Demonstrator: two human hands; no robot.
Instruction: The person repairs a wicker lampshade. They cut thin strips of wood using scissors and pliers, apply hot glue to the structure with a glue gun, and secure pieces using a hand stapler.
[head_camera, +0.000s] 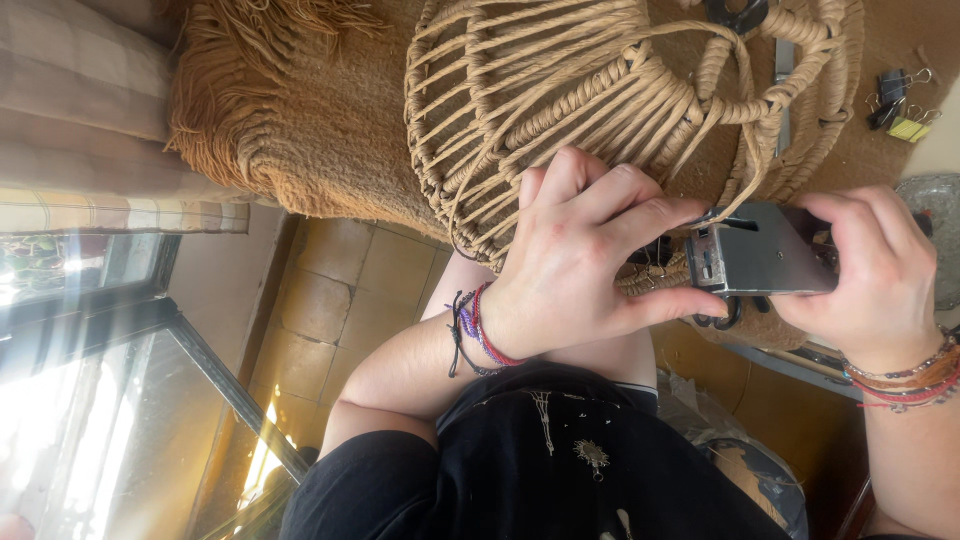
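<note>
1. Right now my left hand (580, 250) lies spread on the woven rope basket (600, 100), fingertips touching the metal staple gun (760, 262).
2. My right hand (880, 275), at 3 o'clock, is closed around the gun's rear.
3. Risk: the gun's nose sits just beside my left fingers, so a slip could pinch them.
4. Risk: the basket overhangs the fringed brown mat (300, 130) toward 6 o'clock and could tip.

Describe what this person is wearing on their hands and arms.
Both forearms are bare, no sleeves showing. The left hand has thin cord bracelets at the wrist in purple, red and black. The right hand has a stack of beaded and cord bracelets in orange, brown and red.
</note>
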